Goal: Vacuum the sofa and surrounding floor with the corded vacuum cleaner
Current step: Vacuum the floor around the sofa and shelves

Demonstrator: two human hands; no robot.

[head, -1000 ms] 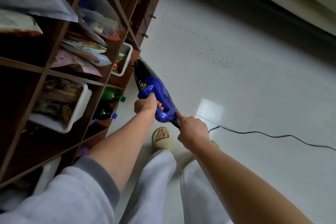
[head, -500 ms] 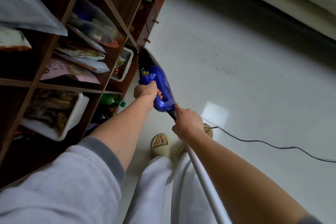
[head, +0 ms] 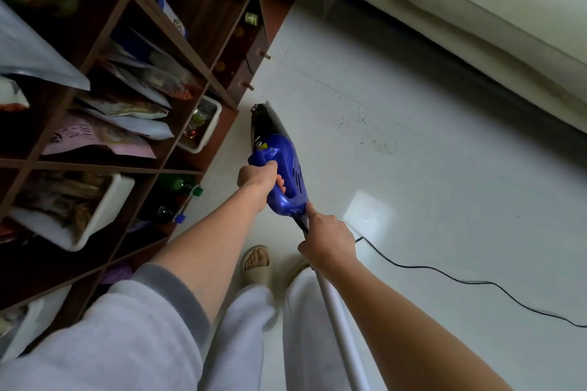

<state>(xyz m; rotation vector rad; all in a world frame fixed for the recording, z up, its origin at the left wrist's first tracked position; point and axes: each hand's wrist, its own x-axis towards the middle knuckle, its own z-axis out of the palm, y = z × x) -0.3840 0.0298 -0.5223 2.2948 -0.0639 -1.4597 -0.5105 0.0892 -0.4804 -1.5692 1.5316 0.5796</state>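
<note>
A blue handheld vacuum cleaner (head: 286, 165) with a dark front canister hangs over the white tiled floor (head: 428, 184), nose pointing away from me. My left hand (head: 257, 176) grips its blue handle. My right hand (head: 327, 241) grips the black stub at its rear end and a white pole (head: 341, 336) that runs back under my forearm. The black power cord (head: 460, 281) trails right across the tiles. Dark crumbs (head: 374, 136) lie scattered ahead, near the cream sofa (head: 476, 9) at top right.
A dark wooden shelf unit (head: 133, 149) fills the left side, packed with bags, white bins and bottles; small knobs stick out of its far drawers. My feet in beige slippers (head: 257, 263) stand just below the vacuum.
The view has swung up and right, bringing the sofa into sight. The white pole has appeared under my right forearm. Both hands keep their grip on the vacuum.
</note>
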